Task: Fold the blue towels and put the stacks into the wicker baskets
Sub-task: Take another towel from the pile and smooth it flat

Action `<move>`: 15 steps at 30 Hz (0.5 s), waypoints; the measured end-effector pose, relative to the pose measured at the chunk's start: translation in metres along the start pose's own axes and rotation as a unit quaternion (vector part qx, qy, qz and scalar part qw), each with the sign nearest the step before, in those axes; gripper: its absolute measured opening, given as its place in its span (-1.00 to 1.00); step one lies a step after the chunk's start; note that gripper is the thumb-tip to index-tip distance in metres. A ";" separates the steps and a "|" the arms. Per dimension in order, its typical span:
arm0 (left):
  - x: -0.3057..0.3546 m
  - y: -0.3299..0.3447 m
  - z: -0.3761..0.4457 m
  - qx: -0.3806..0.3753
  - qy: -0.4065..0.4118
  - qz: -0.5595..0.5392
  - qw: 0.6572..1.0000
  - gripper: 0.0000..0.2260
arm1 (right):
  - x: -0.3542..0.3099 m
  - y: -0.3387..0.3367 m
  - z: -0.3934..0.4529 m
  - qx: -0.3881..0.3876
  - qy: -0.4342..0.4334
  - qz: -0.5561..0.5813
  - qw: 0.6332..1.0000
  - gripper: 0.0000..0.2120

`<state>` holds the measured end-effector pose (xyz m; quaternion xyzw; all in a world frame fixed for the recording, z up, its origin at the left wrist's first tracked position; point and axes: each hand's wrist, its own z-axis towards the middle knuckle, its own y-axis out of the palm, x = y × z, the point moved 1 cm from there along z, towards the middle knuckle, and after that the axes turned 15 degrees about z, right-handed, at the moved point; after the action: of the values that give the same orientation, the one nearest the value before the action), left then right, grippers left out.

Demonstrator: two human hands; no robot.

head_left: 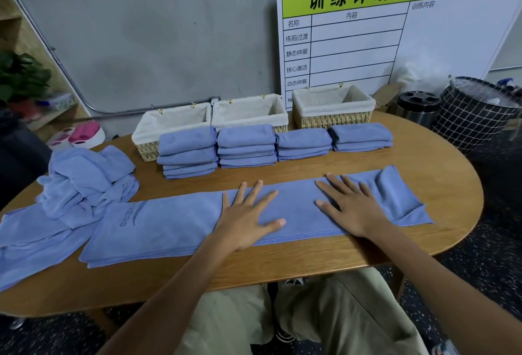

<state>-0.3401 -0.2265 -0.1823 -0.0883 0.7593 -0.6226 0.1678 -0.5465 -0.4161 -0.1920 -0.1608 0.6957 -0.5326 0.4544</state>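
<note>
A long blue towel (pixel 175 221), folded lengthwise into a strip, lies across the wooden table (pixel 440 168). My left hand (pixel 248 216) and my right hand (pixel 348 207) both press flat on its middle with fingers spread. The strip's right end is rumpled. Behind it stand several stacks of folded blue towels (pixel 187 152), (pixel 247 147), (pixel 303 144), (pixel 361 137). Three lined wicker baskets (pixel 147 135), (pixel 279 111), (pixel 333 121) stand empty at the back. A heap of unfolded blue towels (pixel 82 185) lies at the left.
A white planning board (pixel 395 29) leans on the grey wall behind the baskets. Right of the table stand a metal bin (pixel 418 108) and a black grid-patterned hamper (pixel 474 114). A pink-and-white object (pixel 76 135) lies on the floor at the left, near a potted plant (pixel 19 77).
</note>
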 end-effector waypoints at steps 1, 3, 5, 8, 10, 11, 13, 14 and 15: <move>0.000 0.001 0.000 -0.001 -0.002 -0.001 1.000 -0.27 | 0.006 -0.003 -0.002 0.004 0.010 0.000 1.000 -0.01; 0.000 0.000 -0.001 0.003 0.000 -0.001 1.000 -0.26 | 0.019 -0.009 -0.011 0.019 0.028 0.001 0.999 -0.03; 0.001 0.000 0.000 0.007 0.003 -0.005 1.000 -0.26 | 0.032 -0.015 -0.021 0.030 0.043 -0.002 0.999 -0.05; 0.001 -0.003 0.001 0.008 0.004 -0.006 1.000 -0.23 | 0.048 -0.025 -0.033 0.033 0.035 0.003 0.999 0.05; 0.004 -0.007 0.005 0.039 0.005 0.005 0.999 -0.24 | 0.054 -0.035 -0.040 0.050 -0.003 0.057 0.997 0.00; 0.010 -0.011 0.007 0.076 0.008 0.009 0.997 -0.26 | 0.058 -0.040 -0.045 0.069 -0.021 0.105 0.992 -0.13; 0.033 -0.019 0.015 0.168 0.041 -0.016 0.985 -0.34 | 0.068 -0.051 -0.054 0.114 -0.045 0.181 0.976 -0.51; 0.049 -0.024 0.020 0.196 0.070 -0.051 0.977 -0.41 | 0.074 -0.056 -0.058 0.141 -0.056 0.188 0.970 -0.66; 0.067 -0.028 0.025 0.207 0.107 -0.091 0.968 -0.51 | 0.081 -0.060 -0.061 0.169 -0.062 0.179 0.967 -0.76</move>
<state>-0.3952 -0.2779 -0.1687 -0.0534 0.6165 -0.7844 0.0434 -0.6545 -0.4598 -0.1745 0.0128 0.5835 -0.5415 0.6051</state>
